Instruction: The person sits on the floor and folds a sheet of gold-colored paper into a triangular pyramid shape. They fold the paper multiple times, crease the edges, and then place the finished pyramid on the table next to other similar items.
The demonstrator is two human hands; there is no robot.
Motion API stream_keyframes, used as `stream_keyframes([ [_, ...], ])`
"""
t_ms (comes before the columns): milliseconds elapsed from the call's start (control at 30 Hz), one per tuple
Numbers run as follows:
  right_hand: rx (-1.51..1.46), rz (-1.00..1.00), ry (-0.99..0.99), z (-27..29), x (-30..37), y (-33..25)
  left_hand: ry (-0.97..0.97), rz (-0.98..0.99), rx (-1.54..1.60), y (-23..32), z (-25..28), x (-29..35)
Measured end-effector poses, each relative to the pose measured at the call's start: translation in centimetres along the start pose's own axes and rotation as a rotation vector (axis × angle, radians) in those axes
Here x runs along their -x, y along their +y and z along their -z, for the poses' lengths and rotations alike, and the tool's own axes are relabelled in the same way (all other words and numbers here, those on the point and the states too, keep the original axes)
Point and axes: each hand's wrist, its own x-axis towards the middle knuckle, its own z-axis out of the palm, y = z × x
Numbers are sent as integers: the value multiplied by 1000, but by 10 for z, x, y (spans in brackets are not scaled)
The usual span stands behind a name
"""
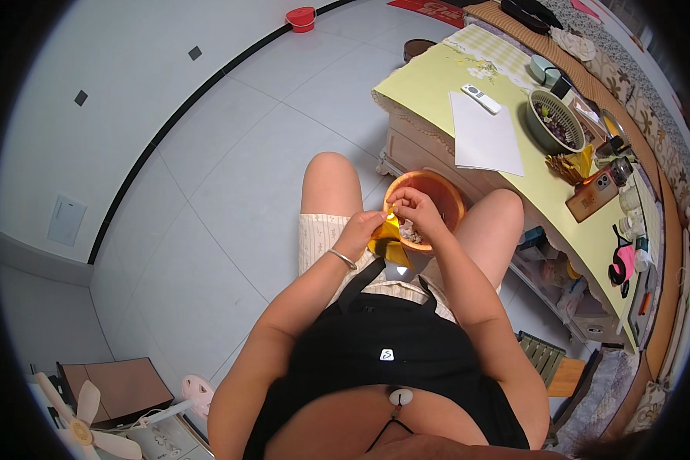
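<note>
A shiny gold foil piece (389, 251) hangs between my hands above my lap. My left hand (360, 232) is closed on its upper left edge, a silver bangle round the wrist. My right hand (417, 212) pinches its top with thumb and forefinger, close to the left fingertips. Whether the foil is a sheet or a packet I cannot tell. Behind and below the hands stands an orange bin (454, 195) between my knees, with pale scraps in it. My right forearm and hand cover part of the bin.
On my right stands a table (429, 80) with white paper (475, 142), a remote control (481, 100), a colander (552, 126) of dark fruit, folded gold foil (571, 165) and a phone (593, 195). A fan (80, 429) is at lower left, a red bucket (301, 20) by the far wall.
</note>
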Motion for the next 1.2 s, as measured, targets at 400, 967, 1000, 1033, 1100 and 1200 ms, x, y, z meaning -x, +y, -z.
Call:
stream_keyframes([
  [400, -55, -106, 1, 2, -1, 2, 59, -146, -153, 2, -10, 8],
  [967, 55, -11, 41, -2, 1, 1, 49, -85, 85, -9, 6, 0],
  [1000, 52, -4, 49, -2, 2, 1, 38, -88, 88, -8, 5, -1],
  [1033, 61, -3, 45, -1, 2, 1, 27, -91, 91, -7, 3, -1],
  [1100, 78, -1, 34, 0, 3, 2, 25, -95, 115, -7, 1, -2],
  [1200, 140, 19, 32, -2, 4, -1, 36, -81, 149, -14, 4, -5],
])
